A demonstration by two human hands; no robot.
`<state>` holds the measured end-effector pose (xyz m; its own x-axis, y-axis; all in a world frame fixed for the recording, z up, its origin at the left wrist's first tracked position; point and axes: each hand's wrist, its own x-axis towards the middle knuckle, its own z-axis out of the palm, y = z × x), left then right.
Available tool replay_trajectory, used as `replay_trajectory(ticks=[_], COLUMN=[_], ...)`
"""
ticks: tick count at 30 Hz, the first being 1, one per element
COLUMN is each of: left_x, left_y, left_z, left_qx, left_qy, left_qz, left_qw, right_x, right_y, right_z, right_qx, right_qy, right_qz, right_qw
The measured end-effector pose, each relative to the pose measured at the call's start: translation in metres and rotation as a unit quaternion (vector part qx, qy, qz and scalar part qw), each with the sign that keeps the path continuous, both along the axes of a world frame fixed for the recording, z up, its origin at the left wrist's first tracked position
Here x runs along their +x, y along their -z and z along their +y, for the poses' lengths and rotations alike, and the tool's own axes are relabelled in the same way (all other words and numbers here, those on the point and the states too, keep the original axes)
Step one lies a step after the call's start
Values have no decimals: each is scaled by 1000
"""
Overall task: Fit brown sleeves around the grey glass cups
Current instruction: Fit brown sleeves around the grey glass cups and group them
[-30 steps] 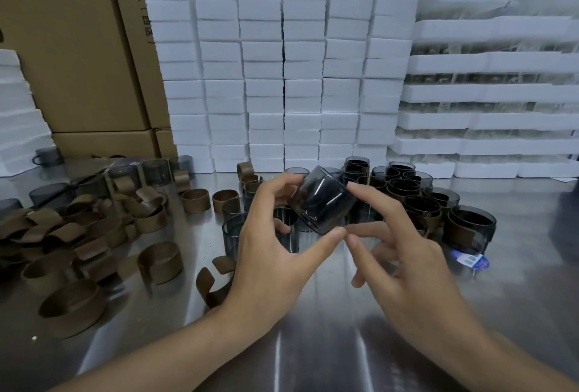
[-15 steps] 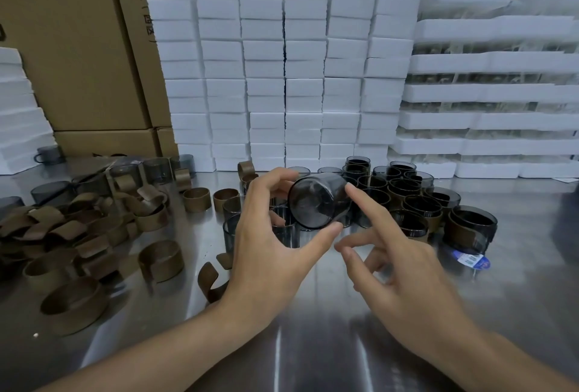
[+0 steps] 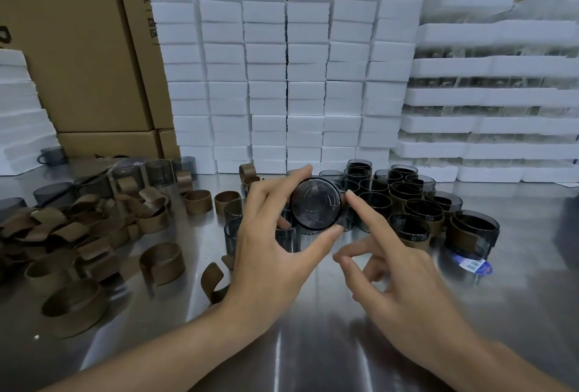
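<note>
My left hand [image 3: 275, 253] grips a bare grey glass cup [image 3: 315, 203] between thumb and fingers, its round base turned toward me above the steel table. My right hand [image 3: 398, 278] is beside it; the index fingertip touches the cup's right edge and the other fingers are loosely bent, holding nothing. A loose brown sleeve [image 3: 163, 261] stands on the table to the left, and another curled sleeve [image 3: 213, 282] lies by my left wrist. Grey cups wearing brown sleeves [image 3: 470, 236] cluster at the right.
A heap of brown sleeves [image 3: 72, 228] covers the table's left side, with several bare grey cups [image 3: 131, 175] behind it. White foam blocks [image 3: 282, 78] and cardboard boxes [image 3: 78, 46] wall off the back. A small blue-and-white label [image 3: 473, 266] lies by the sleeved cups.
My left hand has turned the cup from tilted sideways so that its base faces me. My right hand has eased back, only its index finger staying at the cup.
</note>
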<state>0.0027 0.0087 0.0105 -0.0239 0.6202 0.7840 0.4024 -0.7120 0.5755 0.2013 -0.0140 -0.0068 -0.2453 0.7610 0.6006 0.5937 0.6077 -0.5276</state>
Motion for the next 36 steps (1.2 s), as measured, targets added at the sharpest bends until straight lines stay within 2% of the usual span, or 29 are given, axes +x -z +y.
replay_trajectory(ticks=[3, 6, 9, 13, 15, 17, 23, 28, 31, 36], left_x=[2, 8, 12, 15, 15, 15, 14, 18, 20, 18], left_y=[-2, -6, -12, -14, -12, -8, 0, 3, 3, 1], left_z=[0, -4, -8, -8, -5, -3, 3, 2, 1, 5], left_qx=[-39, -125, -256, -427, -467, -482, -495, -504, -500, -467], left_qy=[43, 140, 203, 266, 289, 313, 357, 369, 353, 343], left_qz=[-54, -153, -218, -261, -270, -268, -224, -198, -239, -301], left_qw=[997, 970, 920, 824, 791, 774, 760, 756, 754, 757], right_x=[0, -1, -1, -2, -2, -2, -4, -3, -3, -1], right_y=[2, 2, 3, -2, -4, -5, -8, -9, -11, -8], right_z=[2, 4, 6, 6, 4, 2, 0, -2, -2, 2], right_qx=[-18, -53, -59, -30, -12, -11, -51, -80, -26, 113], right_qy=[-4, 7, 2, -1, 0, 0, -19, -46, -20, 50], right_qz=[54, 102, 118, 156, 158, 160, 207, 194, 176, 52], right_qw=[998, 993, 991, 987, 987, 987, 977, 977, 984, 991])
